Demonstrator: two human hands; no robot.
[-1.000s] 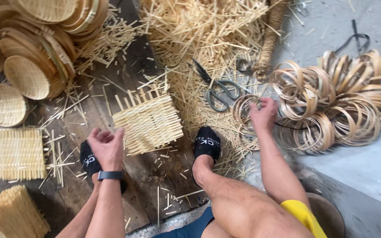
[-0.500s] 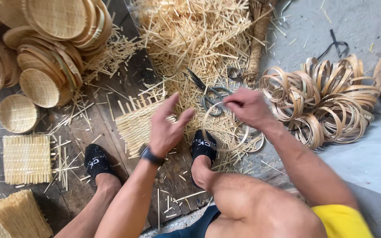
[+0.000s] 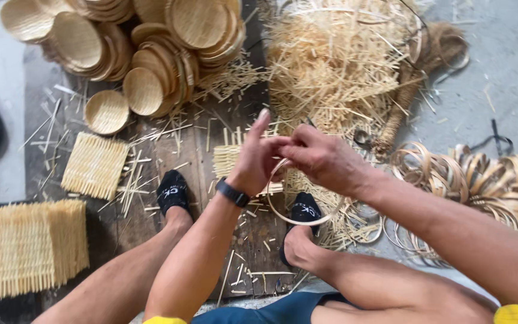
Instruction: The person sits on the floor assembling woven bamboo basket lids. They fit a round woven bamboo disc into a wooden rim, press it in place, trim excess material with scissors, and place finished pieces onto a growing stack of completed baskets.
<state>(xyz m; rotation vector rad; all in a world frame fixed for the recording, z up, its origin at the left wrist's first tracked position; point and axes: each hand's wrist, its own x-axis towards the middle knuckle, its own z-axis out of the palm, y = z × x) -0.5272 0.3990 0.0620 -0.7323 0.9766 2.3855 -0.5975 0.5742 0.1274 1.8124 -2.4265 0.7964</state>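
Both hands meet above my feet and hold a thin bamboo hoop (image 3: 298,219) that hangs below them. My left hand (image 3: 258,159), with a dark band on the wrist, pinches the hoop's top from the left, index finger raised. My right hand (image 3: 322,157) grips the same spot from the right. A square woven bamboo mat (image 3: 228,158) lies on the boards under the hands, mostly hidden by them. My feet in black socks (image 3: 173,191) rest on either side of it.
Stacked round woven trays (image 3: 145,90) fill the upper left. A heap of loose bamboo strips (image 3: 337,60) lies at top centre. A pile of bamboo hoops (image 3: 481,180) sits at right. More square mats (image 3: 94,165) and a stack (image 3: 28,246) lie at left.
My right hand picked a hoop from the pile at right and brought it to the middle. My left hand rose from beside my left foot to meet it.
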